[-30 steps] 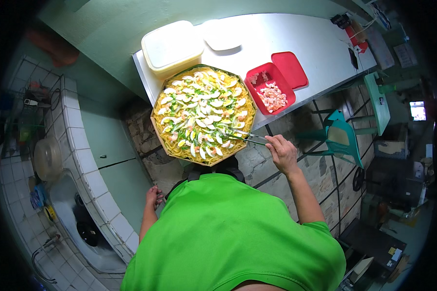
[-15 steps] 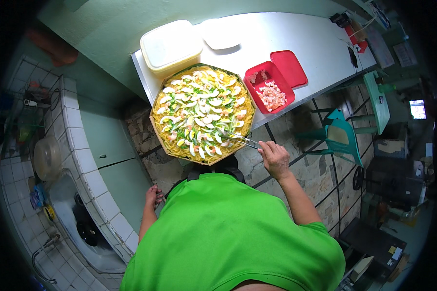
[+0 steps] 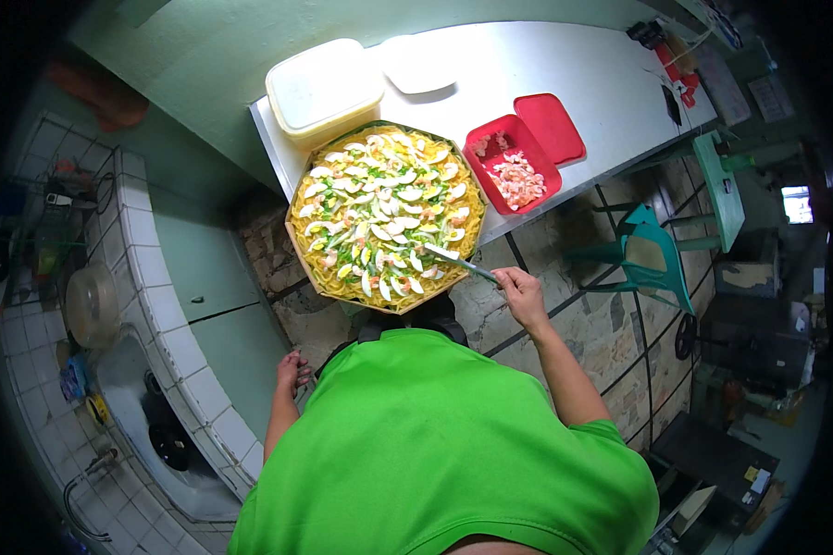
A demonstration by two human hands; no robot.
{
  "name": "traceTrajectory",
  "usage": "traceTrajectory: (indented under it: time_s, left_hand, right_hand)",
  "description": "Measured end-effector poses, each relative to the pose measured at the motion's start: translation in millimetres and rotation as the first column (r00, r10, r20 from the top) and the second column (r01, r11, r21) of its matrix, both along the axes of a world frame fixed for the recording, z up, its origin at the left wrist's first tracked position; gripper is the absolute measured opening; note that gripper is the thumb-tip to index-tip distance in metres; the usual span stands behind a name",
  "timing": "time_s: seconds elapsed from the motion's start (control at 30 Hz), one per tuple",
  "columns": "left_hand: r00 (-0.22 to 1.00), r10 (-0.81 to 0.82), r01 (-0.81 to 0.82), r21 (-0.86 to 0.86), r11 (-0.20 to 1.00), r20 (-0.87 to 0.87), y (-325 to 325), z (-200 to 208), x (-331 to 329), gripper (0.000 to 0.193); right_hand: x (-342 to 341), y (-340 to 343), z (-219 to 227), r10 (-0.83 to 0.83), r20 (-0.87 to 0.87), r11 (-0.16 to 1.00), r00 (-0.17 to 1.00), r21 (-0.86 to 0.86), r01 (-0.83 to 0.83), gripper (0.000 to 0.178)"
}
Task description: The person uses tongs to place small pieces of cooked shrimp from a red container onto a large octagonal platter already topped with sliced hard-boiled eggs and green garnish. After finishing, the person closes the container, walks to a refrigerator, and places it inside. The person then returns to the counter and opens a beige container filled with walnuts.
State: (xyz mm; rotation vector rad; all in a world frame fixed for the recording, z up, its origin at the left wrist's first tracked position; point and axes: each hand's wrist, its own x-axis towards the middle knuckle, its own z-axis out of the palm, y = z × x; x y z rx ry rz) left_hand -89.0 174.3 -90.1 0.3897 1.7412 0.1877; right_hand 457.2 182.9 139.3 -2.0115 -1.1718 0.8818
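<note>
Grasping slim metal tongs [image 3: 473, 267], the right hand [image 3: 522, 296] is beside an octagonal tray [image 3: 299, 256] of tangled yellow noodles [image 3: 329, 280] at the white table's [image 3: 611, 102] left end; whether the curled left hand [image 3: 293, 372] holds anything is unclear.

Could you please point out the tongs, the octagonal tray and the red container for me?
Tongs [image 3: 472, 267]: head view, middle of their visible length.
Octagonal tray [image 3: 300, 257]: head view, its left side wall.
Red container [image 3: 531, 146]: head view, bare inner wall.

Right hand [image 3: 524, 298] outstretched, pinching; left hand [image 3: 293, 371] hangs low
</note>
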Motion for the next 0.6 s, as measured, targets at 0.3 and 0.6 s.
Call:
traceTrajectory:
  time_s: [0.3, 0.6]
  left_hand:
    - [1.0, -0.002, 0.002, -0.014, 1.0, 0.002, -5, 3, -2, 0.036]
    - [0.998, -0.054, 0.054, 0.021, 0.998, 0.03, 5, 0, 2, 0.036]
  right_hand:
    - [21, 6, 21, -0.012, 0.22, 0.988, 0.975, 0.151, -0.022, 0.02]
    - [161, 62, 70, -0.021, 0.81, 0.991, 0.586, -0.06, 0.118, 0.026]
